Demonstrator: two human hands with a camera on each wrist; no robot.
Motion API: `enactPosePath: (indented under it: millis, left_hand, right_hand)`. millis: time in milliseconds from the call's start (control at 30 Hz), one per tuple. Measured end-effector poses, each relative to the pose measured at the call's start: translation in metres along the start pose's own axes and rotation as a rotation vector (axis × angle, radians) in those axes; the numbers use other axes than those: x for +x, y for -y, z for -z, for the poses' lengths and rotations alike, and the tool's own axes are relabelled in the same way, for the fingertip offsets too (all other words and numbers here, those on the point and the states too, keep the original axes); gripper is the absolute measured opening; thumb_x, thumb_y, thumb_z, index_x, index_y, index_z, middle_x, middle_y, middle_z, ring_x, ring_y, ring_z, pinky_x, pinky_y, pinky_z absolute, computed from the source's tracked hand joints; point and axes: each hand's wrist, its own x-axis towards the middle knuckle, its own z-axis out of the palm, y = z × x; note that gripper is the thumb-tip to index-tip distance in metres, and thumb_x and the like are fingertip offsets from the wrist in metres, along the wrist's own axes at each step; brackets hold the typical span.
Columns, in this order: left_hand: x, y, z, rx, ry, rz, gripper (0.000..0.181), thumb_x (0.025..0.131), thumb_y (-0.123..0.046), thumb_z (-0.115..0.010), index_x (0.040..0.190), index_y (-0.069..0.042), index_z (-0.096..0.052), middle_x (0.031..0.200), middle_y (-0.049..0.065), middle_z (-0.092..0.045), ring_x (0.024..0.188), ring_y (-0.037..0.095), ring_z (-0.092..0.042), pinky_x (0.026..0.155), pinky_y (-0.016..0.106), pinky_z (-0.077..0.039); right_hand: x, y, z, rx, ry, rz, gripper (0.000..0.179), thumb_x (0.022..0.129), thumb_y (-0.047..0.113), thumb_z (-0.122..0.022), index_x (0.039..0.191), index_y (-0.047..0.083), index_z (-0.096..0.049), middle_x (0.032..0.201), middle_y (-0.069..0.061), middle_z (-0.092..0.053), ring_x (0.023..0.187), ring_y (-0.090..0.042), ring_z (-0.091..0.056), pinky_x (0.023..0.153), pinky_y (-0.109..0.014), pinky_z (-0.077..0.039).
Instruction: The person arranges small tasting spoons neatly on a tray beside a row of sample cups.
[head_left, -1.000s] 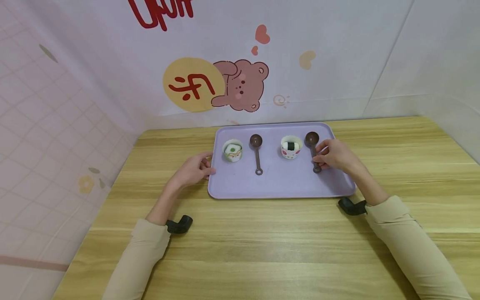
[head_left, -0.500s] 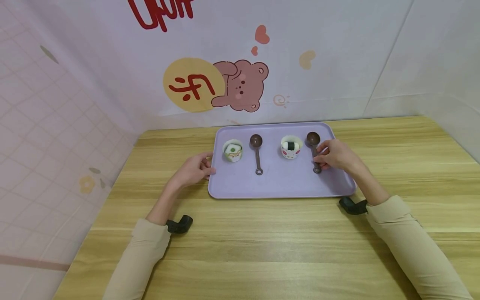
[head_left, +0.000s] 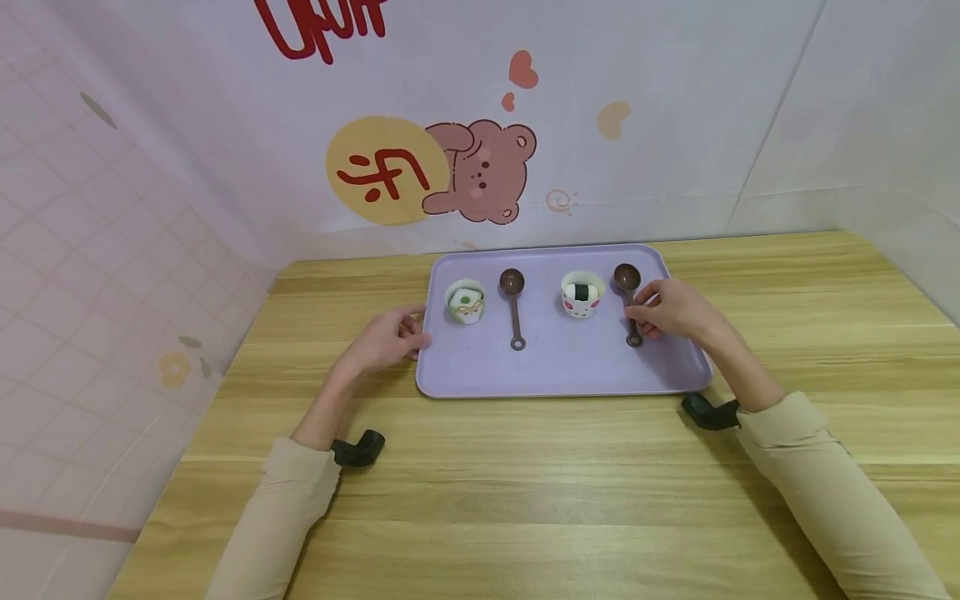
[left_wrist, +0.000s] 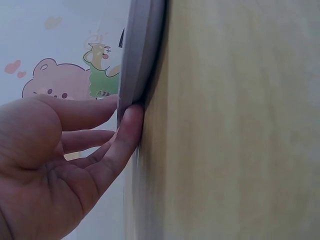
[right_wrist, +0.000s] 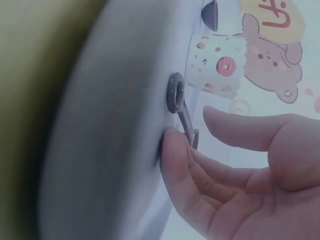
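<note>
On a lilac tray (head_left: 555,375) lie two brown measuring spoons and two patterned paper cups. My right hand (head_left: 671,312) is at the handle of the right measuring spoon (head_left: 627,277). In the right wrist view the thumb stands apart from the spoon handle (right_wrist: 185,120), while the other fingertips are right beside it. My left hand (head_left: 386,337) pinches the tray's left rim (left_wrist: 142,50). The left measuring spoon (head_left: 513,283) lies between the cups. The left cup (head_left: 468,315) holds a white piece with a green dot; the right cup (head_left: 580,308) holds a white piece with a black band.
The tray rests on a wood-grain table (head_left: 525,500) near its back edge. Behind stands a pale backdrop (head_left: 675,167) printed with a bear and hearts. Black curved pieces (head_left: 360,448) are attached at both wrists.
The right measuring spoon has shifted slightly to the right, and the right hand's thumb has eased off its handle. The left hand and the tray have kept their place.
</note>
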Motion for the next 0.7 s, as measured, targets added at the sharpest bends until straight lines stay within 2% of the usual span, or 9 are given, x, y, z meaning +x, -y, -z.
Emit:
enactPosePath:
  millis: [267,500,567,700]
  left_hand:
    - [-0.003,-0.002,0.003,-0.039,-0.033,0.008,0.050,0.100,-0.005,-0.062,0.146,0.007,-0.046,0.104,0.021,-0.062,0.083,0.025,-0.066,0.070,0.035,-0.061]
    - [-0.004,-0.005,0.002,0.009,-0.067,-0.006,0.046,0.102,-0.009,-0.060,0.143,0.008,-0.049,0.104,0.021,-0.064,0.078,0.023,-0.066,0.068,0.035,-0.060]
    - [-0.004,-0.005,0.002,0.010,-0.073,-0.005,0.045,0.102,-0.009,-0.060,0.142,0.008,-0.049,0.104,0.021,-0.064,0.078,0.023,-0.066,0.068,0.035,-0.060]
    - [-0.004,-0.006,0.002,-0.017,-0.086,0.006,0.044,0.103,-0.010,-0.058,0.142,0.008,-0.049,0.106,0.022,-0.063,0.080,0.025,-0.066,0.067,0.034,-0.060]
  right_hand:
    - [-0.004,0.000,0.002,-0.054,0.000,0.006,0.038,0.099,0.019,-0.064,0.115,-0.015,-0.056,0.084,-0.016,-0.070,0.067,-0.016,-0.068,0.066,-0.033,-0.058]
    - [-0.008,-0.003,0.006,-0.071,0.014,0.015,0.040,0.100,0.019,-0.063,0.118,-0.015,-0.055,0.082,-0.012,-0.069,0.069,-0.017,-0.067,0.066,-0.031,-0.056]
    - [-0.009,-0.004,0.006,-0.076,0.014,0.023,0.041,0.100,0.019,-0.063,0.119,-0.016,-0.055,0.083,-0.014,-0.069,0.069,-0.018,-0.068,0.067,-0.032,-0.057]
    - [-0.012,-0.004,0.007,-0.077,0.002,0.035,0.043,0.100,0.020,-0.062,0.121,-0.017,-0.054,0.098,-0.025,-0.069,0.073,-0.020,-0.069,0.069,-0.035,-0.059]
